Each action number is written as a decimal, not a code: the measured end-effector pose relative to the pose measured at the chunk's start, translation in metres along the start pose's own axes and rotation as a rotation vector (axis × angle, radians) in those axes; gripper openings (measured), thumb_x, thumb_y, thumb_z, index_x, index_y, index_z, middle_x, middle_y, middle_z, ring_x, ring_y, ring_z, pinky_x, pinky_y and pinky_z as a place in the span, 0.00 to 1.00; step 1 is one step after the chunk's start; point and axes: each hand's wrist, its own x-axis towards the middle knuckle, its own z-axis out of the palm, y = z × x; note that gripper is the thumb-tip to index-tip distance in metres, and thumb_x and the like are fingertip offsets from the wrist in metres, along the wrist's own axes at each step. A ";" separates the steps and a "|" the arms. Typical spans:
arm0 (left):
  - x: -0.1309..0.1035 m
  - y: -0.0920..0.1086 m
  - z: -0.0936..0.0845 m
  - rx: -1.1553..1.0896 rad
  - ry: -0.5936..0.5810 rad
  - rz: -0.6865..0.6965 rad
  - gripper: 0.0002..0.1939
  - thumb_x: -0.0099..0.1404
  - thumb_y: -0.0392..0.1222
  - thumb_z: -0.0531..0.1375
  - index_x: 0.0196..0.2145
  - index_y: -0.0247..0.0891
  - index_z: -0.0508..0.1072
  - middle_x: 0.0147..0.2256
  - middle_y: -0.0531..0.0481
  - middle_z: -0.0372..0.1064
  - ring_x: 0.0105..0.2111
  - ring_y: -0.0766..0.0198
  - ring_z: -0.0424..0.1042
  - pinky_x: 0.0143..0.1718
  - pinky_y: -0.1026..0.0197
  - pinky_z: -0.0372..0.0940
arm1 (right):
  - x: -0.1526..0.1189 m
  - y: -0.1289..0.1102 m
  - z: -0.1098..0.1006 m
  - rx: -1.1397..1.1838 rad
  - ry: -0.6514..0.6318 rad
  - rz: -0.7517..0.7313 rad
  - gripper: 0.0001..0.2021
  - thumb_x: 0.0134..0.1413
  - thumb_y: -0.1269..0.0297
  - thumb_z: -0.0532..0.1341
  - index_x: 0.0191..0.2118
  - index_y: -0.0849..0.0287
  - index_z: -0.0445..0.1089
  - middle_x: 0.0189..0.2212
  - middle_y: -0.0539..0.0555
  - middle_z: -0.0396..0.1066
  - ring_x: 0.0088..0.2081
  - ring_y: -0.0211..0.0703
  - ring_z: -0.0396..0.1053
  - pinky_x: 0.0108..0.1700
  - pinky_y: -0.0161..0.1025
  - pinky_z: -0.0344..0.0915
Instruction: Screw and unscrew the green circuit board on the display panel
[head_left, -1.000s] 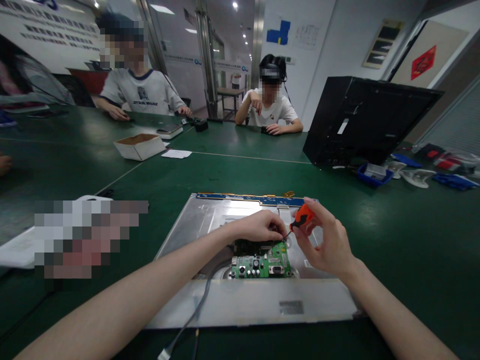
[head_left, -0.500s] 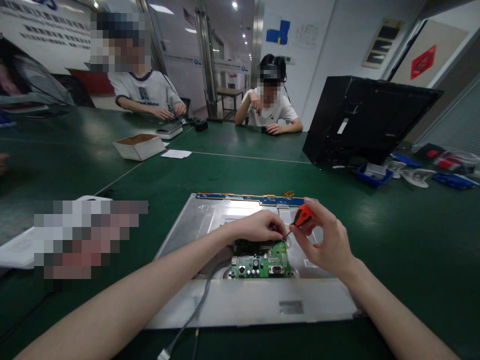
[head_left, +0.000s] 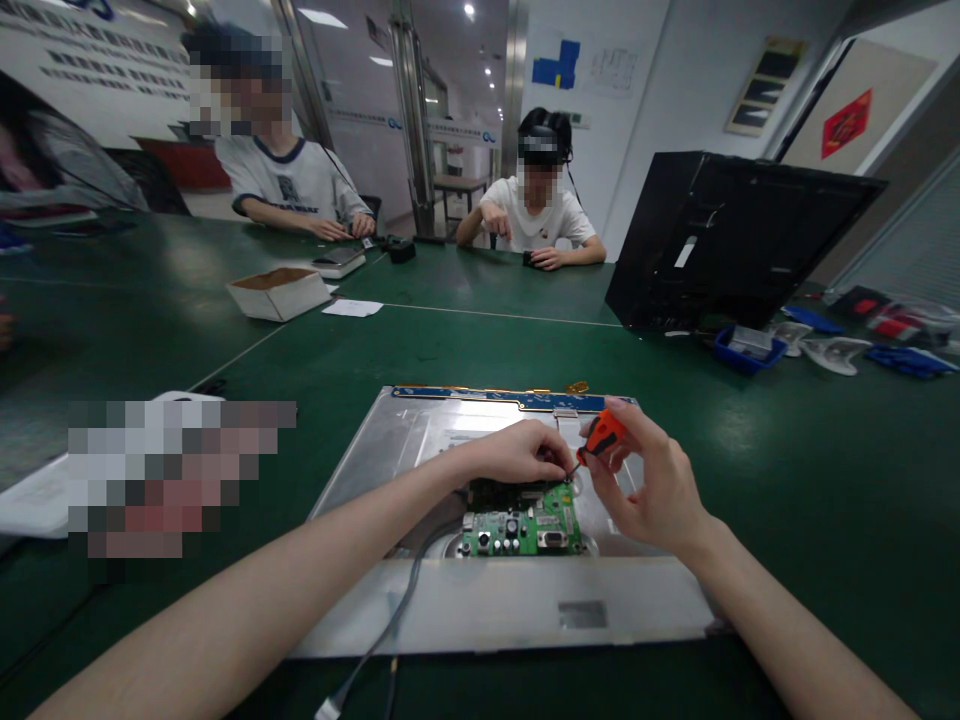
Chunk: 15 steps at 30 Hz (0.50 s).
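1. Head view, right of centre: the right hand (head_left: 660, 480) grips an orange screwdriver (head_left: 602, 434), tip at the green board's (head_left: 525, 525) upper right corner.
2. Beside it, the left hand (head_left: 529, 452) is curled, fingertips at that corner.

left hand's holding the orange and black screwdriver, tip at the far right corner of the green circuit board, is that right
Wrong hand: the head view shows the right hand holding the orange and black screwdriver. Its tip is indeed at the far right corner of the green circuit board.
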 end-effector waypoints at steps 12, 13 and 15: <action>0.000 0.000 0.000 0.008 0.007 -0.012 0.03 0.60 0.31 0.60 0.30 0.33 0.75 0.24 0.55 0.66 0.26 0.68 0.63 0.29 0.67 0.56 | -0.002 0.004 0.001 -0.070 0.059 -0.015 0.35 0.58 0.70 0.60 0.67 0.49 0.44 0.30 0.47 0.70 0.21 0.35 0.66 0.21 0.33 0.67; 0.000 0.000 0.000 0.011 0.011 -0.011 0.03 0.60 0.31 0.61 0.29 0.33 0.75 0.24 0.55 0.66 0.26 0.68 0.63 0.29 0.67 0.56 | -0.002 0.005 0.001 -0.070 0.051 -0.017 0.35 0.58 0.70 0.61 0.67 0.48 0.44 0.29 0.47 0.70 0.21 0.35 0.66 0.21 0.32 0.67; 0.000 0.000 0.000 0.011 0.017 -0.006 0.03 0.60 0.31 0.61 0.29 0.33 0.75 0.23 0.55 0.66 0.25 0.68 0.63 0.29 0.67 0.56 | -0.001 0.004 0.001 -0.069 0.037 -0.018 0.35 0.58 0.70 0.60 0.67 0.49 0.45 0.29 0.47 0.69 0.21 0.35 0.66 0.21 0.32 0.66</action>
